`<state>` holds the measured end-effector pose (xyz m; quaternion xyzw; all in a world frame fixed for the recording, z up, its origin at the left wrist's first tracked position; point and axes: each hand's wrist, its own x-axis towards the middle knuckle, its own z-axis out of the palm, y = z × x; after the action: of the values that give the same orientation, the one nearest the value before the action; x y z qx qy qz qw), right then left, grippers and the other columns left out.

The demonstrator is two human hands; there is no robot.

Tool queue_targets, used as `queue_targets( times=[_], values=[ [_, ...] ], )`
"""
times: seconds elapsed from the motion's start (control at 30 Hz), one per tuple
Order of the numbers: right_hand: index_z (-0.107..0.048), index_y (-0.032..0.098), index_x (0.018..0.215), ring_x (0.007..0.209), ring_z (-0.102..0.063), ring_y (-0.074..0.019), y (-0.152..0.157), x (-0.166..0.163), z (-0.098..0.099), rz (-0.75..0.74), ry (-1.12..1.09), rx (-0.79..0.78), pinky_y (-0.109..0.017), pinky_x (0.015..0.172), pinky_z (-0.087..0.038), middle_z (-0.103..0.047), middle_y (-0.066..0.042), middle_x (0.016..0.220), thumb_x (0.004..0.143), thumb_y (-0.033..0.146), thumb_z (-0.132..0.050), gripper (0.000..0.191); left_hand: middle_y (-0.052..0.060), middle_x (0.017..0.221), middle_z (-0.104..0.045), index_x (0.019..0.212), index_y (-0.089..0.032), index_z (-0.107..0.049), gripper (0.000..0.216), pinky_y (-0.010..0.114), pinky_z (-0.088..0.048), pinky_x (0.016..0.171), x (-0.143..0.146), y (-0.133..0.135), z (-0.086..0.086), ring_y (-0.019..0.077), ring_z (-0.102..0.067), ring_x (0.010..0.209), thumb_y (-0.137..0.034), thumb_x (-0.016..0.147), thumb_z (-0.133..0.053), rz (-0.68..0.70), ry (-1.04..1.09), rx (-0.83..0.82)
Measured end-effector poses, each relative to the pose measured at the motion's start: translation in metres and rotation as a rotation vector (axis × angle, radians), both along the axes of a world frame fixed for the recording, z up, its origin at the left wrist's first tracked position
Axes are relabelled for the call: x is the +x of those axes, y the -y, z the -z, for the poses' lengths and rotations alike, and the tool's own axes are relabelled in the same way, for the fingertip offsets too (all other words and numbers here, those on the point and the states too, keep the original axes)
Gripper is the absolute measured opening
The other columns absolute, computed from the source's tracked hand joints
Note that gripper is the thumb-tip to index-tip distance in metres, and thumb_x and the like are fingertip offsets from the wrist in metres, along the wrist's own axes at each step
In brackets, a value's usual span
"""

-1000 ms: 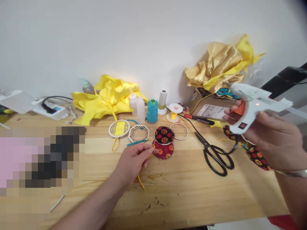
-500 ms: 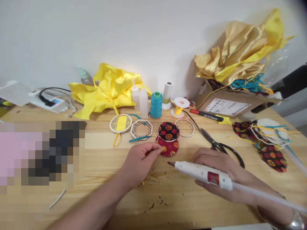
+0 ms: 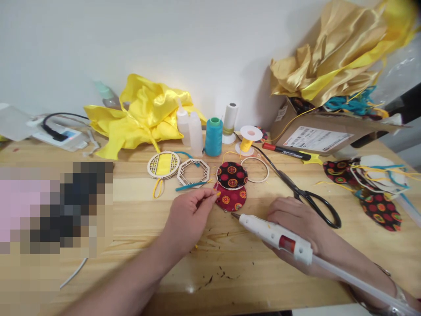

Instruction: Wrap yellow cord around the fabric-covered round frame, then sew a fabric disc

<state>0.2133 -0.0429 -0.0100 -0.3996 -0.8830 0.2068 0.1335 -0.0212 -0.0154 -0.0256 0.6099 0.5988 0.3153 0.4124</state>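
Note:
My left hand [image 3: 190, 215] is pinched on a yellow cord [image 3: 218, 193], whose tip pokes out past the fingertips; a bit more yellow shows below the palm. Wrapped in my right hand [image 3: 292, 224] is a white glue gun [image 3: 274, 233] with a clear glue stick [image 3: 348, 276] trailing from its back. Its dark nozzle points left, just below a dark red patterned fabric disc [image 3: 230, 199]. Partly on top of that disc lies a black-and-red fabric disc [image 3: 232, 175] with a pale rim. A bare wooden ring [image 3: 269, 171] touches its right side.
Black scissors [image 3: 309, 197] lie right of the discs. Behind stand a teal thread spool [image 3: 213, 139], white bottles [image 3: 196, 136] and a yellow cord reel [image 3: 246, 144]. Wooden lattice frames [image 3: 194, 173] lie left. A cardboard box [image 3: 315, 131] heaped with fabric is at back right, yellow satin [image 3: 148, 114] at back left.
The glue gun's nozzle has tilted up and come nearer the lower edge of the red disc. My left hand keeps its pinch on the cord. The view has shifted slightly.

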Motion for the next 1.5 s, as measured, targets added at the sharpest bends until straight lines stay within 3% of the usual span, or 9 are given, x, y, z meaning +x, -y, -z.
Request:
queue_targets(
  times=[0.1,0.2,0.53,0.87,1.5],
  values=[
    [-0.056,0.017,0.076,0.068,-0.05,-0.0187,0.0,0.0,-0.001,0.003,0.007,0.006,-0.035,0.063,-0.038,-0.053,-0.005,0.07,0.075,0.023,-0.051,0.007,-0.001,0.096,-0.072,0.091,-0.024,-0.07,0.02,0.027,-0.047,0.081,0.0,0.0,0.003,0.0175,-0.064,0.089,-0.03,0.082,-0.053,-0.001,-0.019,0.045],
    [-0.055,0.018,0.074,0.069,-0.049,-0.0188,0.0,0.001,-0.002,0.004,0.031,-0.009,-0.035,0.064,-0.038,-0.054,-0.005,0.071,0.076,0.024,-0.051,0.008,-0.001,0.102,-0.071,0.095,-0.023,-0.069,0.022,0.027,-0.046,0.085,0.0,0.002,0.007,0.0177,-0.062,0.095,-0.029,0.082,-0.052,0.031,-0.055,0.083],
    [-0.055,0.017,0.072,0.068,-0.049,-0.0181,-0.002,0.0,-0.003,0.02,0.033,0.012,-0.034,0.064,-0.037,-0.054,-0.005,0.07,0.076,0.026,-0.05,0.01,0.0,0.087,-0.074,0.088,-0.021,-0.069,0.02,0.026,-0.047,0.072,0.002,0.01,0.006,0.0174,-0.065,0.079,-0.028,0.083,-0.05,0.097,-0.142,0.115],
    [-0.055,0.018,0.075,0.07,-0.051,-0.0185,0.003,0.004,-0.011,0.047,0.003,-0.039,-0.035,0.067,-0.038,-0.055,-0.005,0.072,0.077,0.024,-0.051,0.007,-0.001,0.087,-0.073,0.091,-0.023,-0.068,0.021,0.025,-0.045,0.072,0.004,0.012,-0.001,0.0166,-0.063,0.079,-0.03,0.084,-0.049,0.115,-0.023,0.005],
    [-0.053,0.019,0.07,0.072,-0.05,-0.0184,0.004,0.001,-0.005,0.024,0.018,-0.016,-0.037,0.073,-0.039,-0.054,-0.003,0.069,0.076,0.023,-0.049,0.009,-0.002,0.083,-0.072,0.085,-0.023,-0.068,0.022,0.025,-0.044,0.069,0.004,0.012,0.002,0.017,-0.062,0.076,-0.03,0.084,-0.048,0.156,-0.026,-0.001]
  ],
)
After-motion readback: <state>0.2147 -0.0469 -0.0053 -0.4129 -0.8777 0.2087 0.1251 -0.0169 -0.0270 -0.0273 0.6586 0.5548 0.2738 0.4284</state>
